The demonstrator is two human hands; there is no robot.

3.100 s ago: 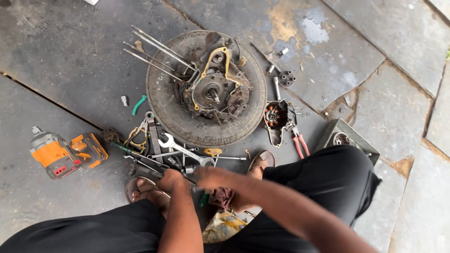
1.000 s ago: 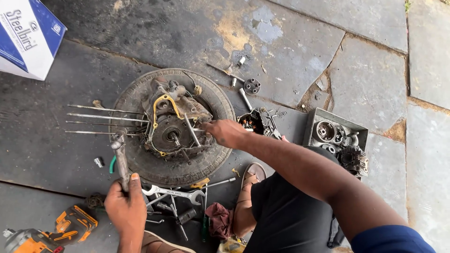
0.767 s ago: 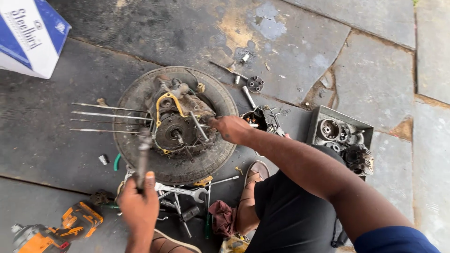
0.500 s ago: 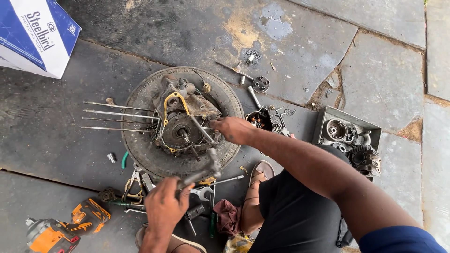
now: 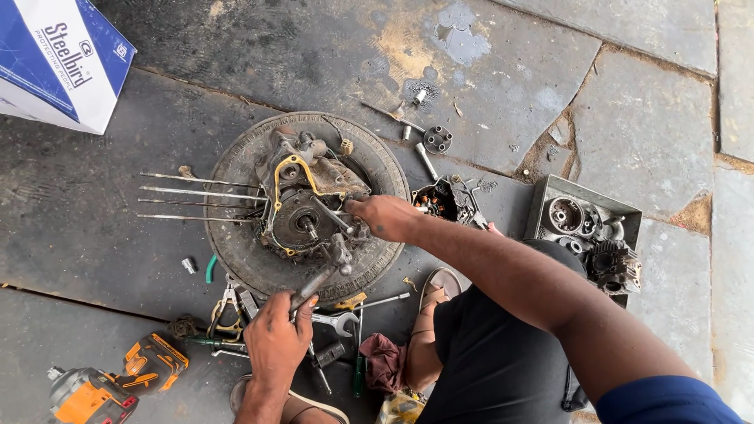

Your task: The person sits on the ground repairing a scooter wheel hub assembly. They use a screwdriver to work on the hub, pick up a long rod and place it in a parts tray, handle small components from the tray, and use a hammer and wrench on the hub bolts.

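Note:
A greasy engine case (image 5: 302, 200) with a yellow gasket line lies on a worn tyre (image 5: 236, 259) on the stone floor. Several long thin studs (image 5: 196, 196) stick out of it to the left. My right hand (image 5: 385, 216) rests on the case's right edge, fingers pressed against the metal. My left hand (image 5: 275, 341) is below the tyre and grips the handle of a metal hammer-like tool (image 5: 326, 271). The tool's head sits at the lower right edge of the case, just under my right hand.
Spanners and pliers (image 5: 338, 322) lie scattered under the tyre beside a red rag (image 5: 385, 365). An orange power tool (image 5: 86, 392) is at bottom left, a blue and white box (image 5: 55, 55) at top left. A grey tray (image 5: 542, 204) of engine parts stands right.
My left hand rose from the tool pile holding the metal tool and swung it right, up to the case's lower edge. My right hand moved from the pile to the case and stayed there.

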